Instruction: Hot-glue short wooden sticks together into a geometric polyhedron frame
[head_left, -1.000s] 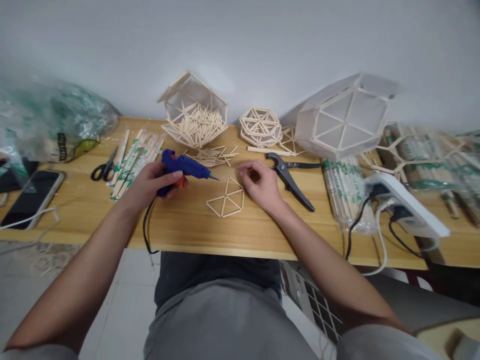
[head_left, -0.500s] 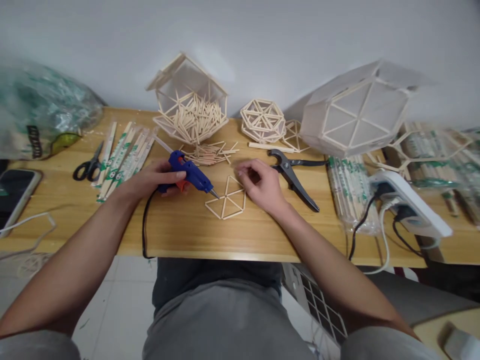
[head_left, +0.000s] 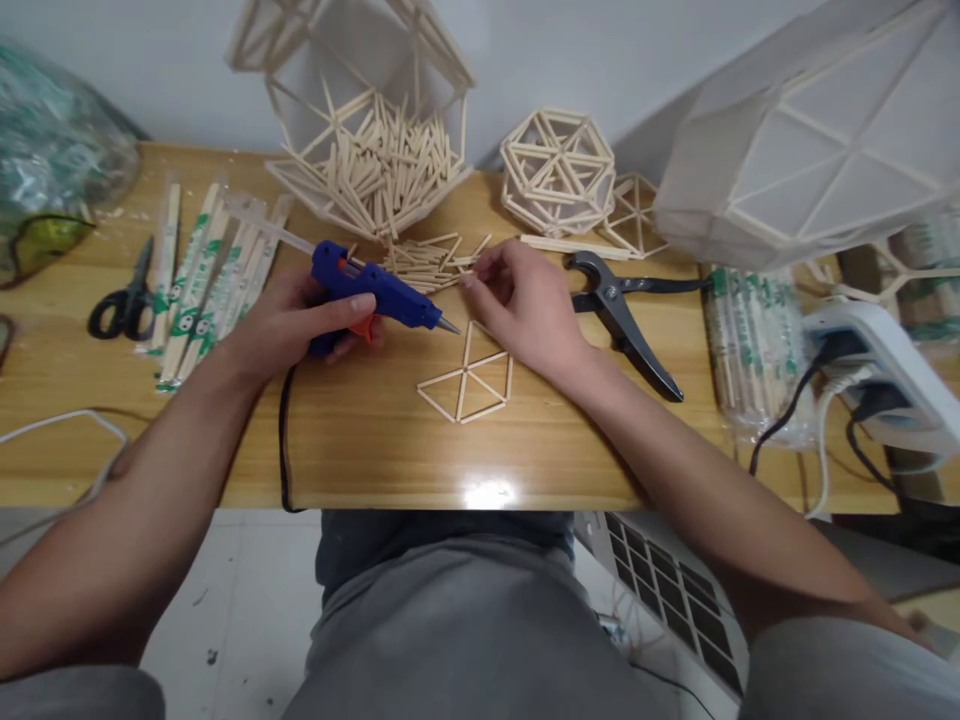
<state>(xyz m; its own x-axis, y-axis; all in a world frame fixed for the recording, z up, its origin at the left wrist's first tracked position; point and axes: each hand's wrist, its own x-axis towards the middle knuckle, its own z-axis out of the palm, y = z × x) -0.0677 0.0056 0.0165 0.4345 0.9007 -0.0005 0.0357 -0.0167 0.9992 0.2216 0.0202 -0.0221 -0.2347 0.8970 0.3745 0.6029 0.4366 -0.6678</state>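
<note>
Sticks [head_left: 394, 160] lie in the lattice basket [head_left: 311, 188] beyond the glue gun [head_left: 405, 303].

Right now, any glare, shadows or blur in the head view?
Head view: bright glare on the light-brown wooden tabletop near its front edge; same head view: shadow on the pale grey wall beside the large white faceted structure; head view: blue plastic glue gun fairly clear.

Left hand [head_left: 304, 322] curled in grip, thumb [head_left: 341, 313] extended; right hand [head_left: 531, 310] arched, fingers [head_left: 493, 258] bent; forearms [head_left: 187, 450] angled inward.
</note>
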